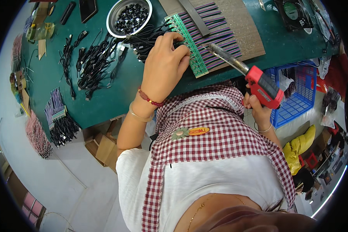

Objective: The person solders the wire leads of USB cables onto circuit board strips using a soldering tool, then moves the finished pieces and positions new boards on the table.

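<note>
My right hand point(259, 110) grips a red and black soldering gun point(263, 87), its metal barrel slanting up and left with the tip over the board's wires. A strip of small green circuit boards point(187, 45) lies on a brown wooden board point(245, 33). Thin multicoloured wires point(220, 35) run from the strip to the right, and a grey bar point(194, 17) lies across them. At the strip's left edge my left hand point(166, 58) is closed in a pinch, apparently on a black cable; its fingers partly hide the end. More black cables point(145, 42) bunch left of it.
A metal bowl point(109, 19) of small black parts stands on the green table point(100, 110). Bundles of black cables point(94, 63) lie to the left. A phone point(88, 9) is at the far left, a fan-like device point(292, 13) far right. Below the right edge stands a blue crate point(297, 104).
</note>
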A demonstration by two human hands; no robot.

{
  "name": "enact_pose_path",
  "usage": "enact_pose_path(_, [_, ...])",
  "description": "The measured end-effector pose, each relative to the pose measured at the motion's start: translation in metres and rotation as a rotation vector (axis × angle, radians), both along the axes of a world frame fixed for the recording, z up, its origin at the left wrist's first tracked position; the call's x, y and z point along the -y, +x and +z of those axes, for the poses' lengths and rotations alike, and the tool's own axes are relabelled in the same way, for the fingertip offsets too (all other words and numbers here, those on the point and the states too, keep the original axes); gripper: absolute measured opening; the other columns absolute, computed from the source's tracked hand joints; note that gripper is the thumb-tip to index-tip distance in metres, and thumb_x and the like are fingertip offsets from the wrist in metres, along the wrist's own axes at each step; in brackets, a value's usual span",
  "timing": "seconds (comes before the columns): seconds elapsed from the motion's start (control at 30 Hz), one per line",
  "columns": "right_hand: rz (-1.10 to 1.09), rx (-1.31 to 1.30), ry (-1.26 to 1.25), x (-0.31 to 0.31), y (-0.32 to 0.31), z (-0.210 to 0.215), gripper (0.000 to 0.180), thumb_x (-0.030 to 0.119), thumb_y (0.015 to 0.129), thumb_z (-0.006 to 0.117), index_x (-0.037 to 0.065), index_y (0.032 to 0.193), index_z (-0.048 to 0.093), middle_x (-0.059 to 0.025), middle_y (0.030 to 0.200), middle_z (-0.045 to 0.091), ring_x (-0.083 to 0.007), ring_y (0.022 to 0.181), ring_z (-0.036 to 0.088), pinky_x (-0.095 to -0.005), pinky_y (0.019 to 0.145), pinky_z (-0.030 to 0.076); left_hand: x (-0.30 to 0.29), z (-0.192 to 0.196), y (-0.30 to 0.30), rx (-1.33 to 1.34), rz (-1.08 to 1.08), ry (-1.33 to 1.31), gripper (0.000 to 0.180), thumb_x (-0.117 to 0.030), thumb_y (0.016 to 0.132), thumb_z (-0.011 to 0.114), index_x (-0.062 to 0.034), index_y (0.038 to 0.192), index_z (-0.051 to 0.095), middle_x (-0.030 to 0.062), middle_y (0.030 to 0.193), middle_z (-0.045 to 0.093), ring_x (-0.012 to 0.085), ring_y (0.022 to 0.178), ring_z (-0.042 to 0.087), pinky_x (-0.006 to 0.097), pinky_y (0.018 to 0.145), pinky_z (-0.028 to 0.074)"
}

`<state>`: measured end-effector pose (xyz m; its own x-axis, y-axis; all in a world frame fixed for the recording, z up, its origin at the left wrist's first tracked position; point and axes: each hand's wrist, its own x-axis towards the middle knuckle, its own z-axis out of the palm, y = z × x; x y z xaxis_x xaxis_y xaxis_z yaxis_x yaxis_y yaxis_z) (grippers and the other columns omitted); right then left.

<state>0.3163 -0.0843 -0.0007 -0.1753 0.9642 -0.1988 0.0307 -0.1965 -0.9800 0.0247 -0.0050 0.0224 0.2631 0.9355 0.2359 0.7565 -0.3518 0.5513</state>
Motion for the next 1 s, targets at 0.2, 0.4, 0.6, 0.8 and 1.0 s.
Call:
enact_pose_path(0.2, [0.111,0.138,0.091,0.008,0.004,-0.009,0.035,0.019,0.089,0.058,-0.002,0.115,0.049,-0.0066,0.068,0.053,-0.0113,0.056,0.046,-0.0249,0.053,0.038,-0.003,0.000,0.000,-0.011,0.001,-0.004,0.010,-0.005,0.071,0.067,-0.0033,0.079,0.060,0.0069,0.100,0.054,0.0220,0.078,0.050,0.033,0.068,0.045])
enact_pose_path(0.4, [0.156,0.136,0.151,0.003,0.003,-0.007,0.030,0.016,0.087,0.060,-0.002,0.109,0.051,-0.0057,0.071,0.054,-0.0116,0.060,0.049,-0.0256,0.054,0.039,-0.006,0.005,-0.001,-0.047,-0.027,-0.030,0.010,-0.006,0.071,0.066,-0.0031,0.079,0.060,0.0058,0.098,0.054,0.0227,0.081,0.051,0.034,0.069,0.046])
enact_pose_path(0.6, [0.176,0.247,0.213,-0.003,0.003,-0.008,0.020,0.011,0.075,0.069,0.003,0.091,0.062,-0.0075,0.075,0.056,-0.0192,0.062,0.053,-0.0280,0.059,0.042,-0.010,0.006,-0.001,-0.087,-0.057,-0.023,0.010,-0.006,0.071,0.066,-0.0030,0.079,0.060,0.0063,0.095,0.053,0.0232,0.083,0.053,0.034,0.070,0.046])
enact_pose_path(0.8, [0.065,0.184,0.139,0.001,0.002,-0.005,0.019,0.011,0.074,0.069,0.003,0.090,0.063,-0.0085,0.077,0.057,-0.0208,0.065,0.055,-0.0299,0.057,0.043,-0.012,0.006,-0.001,-0.090,-0.065,-0.041,0.010,-0.006,0.071,0.066,-0.0027,0.078,0.060,0.0064,0.095,0.053,0.0233,0.083,0.053,0.034,0.071,0.046])
enact_pose_path(1.0, [0.126,0.216,0.238,-0.006,-0.004,0.000,0.023,0.012,0.072,0.068,0.001,0.092,0.062,-0.0093,0.079,0.058,-0.0213,0.063,0.056,-0.0305,0.056,0.044,-0.011,0.007,-0.001,-0.081,-0.043,-0.060,0.009,-0.006,0.072,0.065,-0.0024,0.079,0.061,0.0066,0.095,0.053,0.0234,0.084,0.053,0.034,0.071,0.046])
